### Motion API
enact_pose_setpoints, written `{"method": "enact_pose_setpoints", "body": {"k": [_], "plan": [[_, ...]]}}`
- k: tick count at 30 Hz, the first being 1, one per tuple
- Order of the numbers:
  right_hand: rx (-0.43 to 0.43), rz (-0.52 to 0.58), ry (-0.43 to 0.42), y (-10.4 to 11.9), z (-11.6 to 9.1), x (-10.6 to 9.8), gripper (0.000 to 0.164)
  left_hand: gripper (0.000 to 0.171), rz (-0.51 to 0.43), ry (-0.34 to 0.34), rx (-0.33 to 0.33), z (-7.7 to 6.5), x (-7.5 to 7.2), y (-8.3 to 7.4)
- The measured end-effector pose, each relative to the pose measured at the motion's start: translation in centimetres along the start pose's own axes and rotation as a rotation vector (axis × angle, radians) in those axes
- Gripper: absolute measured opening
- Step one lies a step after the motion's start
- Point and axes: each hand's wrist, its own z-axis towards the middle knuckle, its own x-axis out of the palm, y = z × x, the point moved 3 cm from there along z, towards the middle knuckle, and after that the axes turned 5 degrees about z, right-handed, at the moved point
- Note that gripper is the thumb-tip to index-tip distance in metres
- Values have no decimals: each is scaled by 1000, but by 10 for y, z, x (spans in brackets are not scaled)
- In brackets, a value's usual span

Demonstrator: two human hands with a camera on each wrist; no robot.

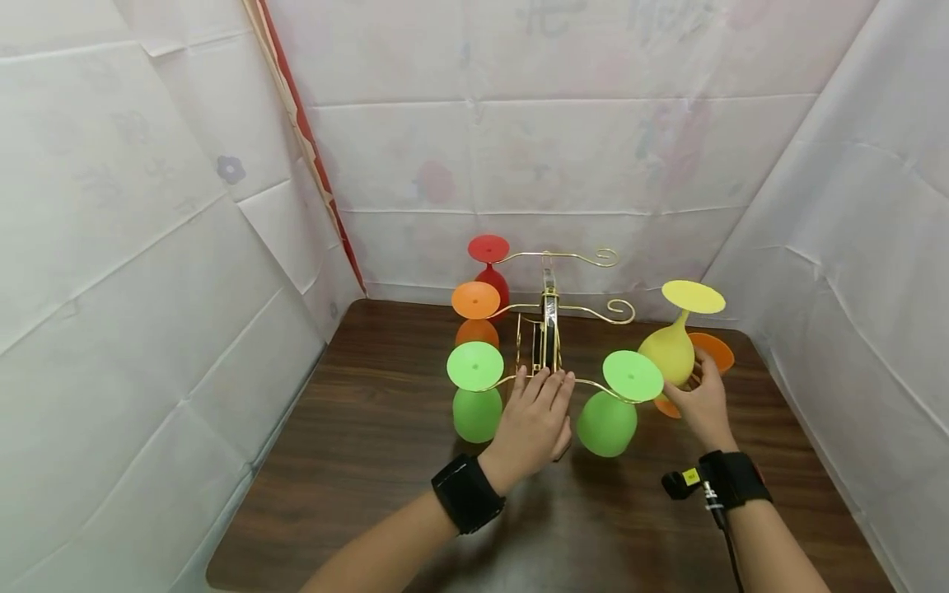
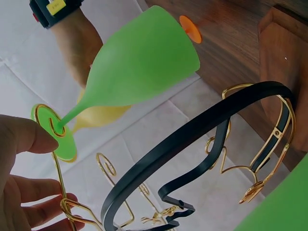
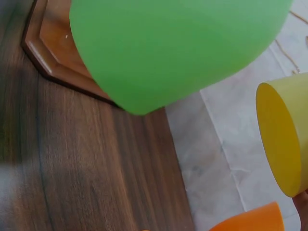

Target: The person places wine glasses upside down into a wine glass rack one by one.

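Observation:
My left hand (image 1: 535,418) grips the front gold wire of a wine glass rack (image 1: 549,317); in the left wrist view the wire runs between thumb and fingers. On either side of that hand, a green wine glass (image 1: 477,412) and another green wine glass (image 1: 608,424) hang upside down by their feet. At the right, my right hand (image 1: 700,403) holds a yellow wine glass (image 1: 670,350) by its bowl, mouth down and foot up. Part of an orange wine glass (image 1: 712,352) shows behind this hand, its foot (image 2: 191,29) on the table.
Further back on the rack's left side hang another orange wine glass (image 1: 475,329) and a red wine glass (image 1: 493,280). Curled wire arms (image 1: 615,311) reach right. The rack has a wooden base (image 3: 62,48) on the dark table (image 1: 356,461). White sheets (image 1: 593,148) enclose the back and sides.

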Motion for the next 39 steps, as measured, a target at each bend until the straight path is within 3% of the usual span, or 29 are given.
{"method": "enact_pose_setpoints", "body": {"k": [15,26,31,39], "plan": [[-47,-80,73,-5,45,23,78,52,3,79,31,5,-1,3],[-51,-154,189,3,53,39,70,54,10,104,37,5,-2,6],[-163,-142,215,2,49,43,66,54,0,111,34,6,-2,6],[-398,-93,258,-1,43,46,76,54,-11,120,31,5,-1,6]]}}
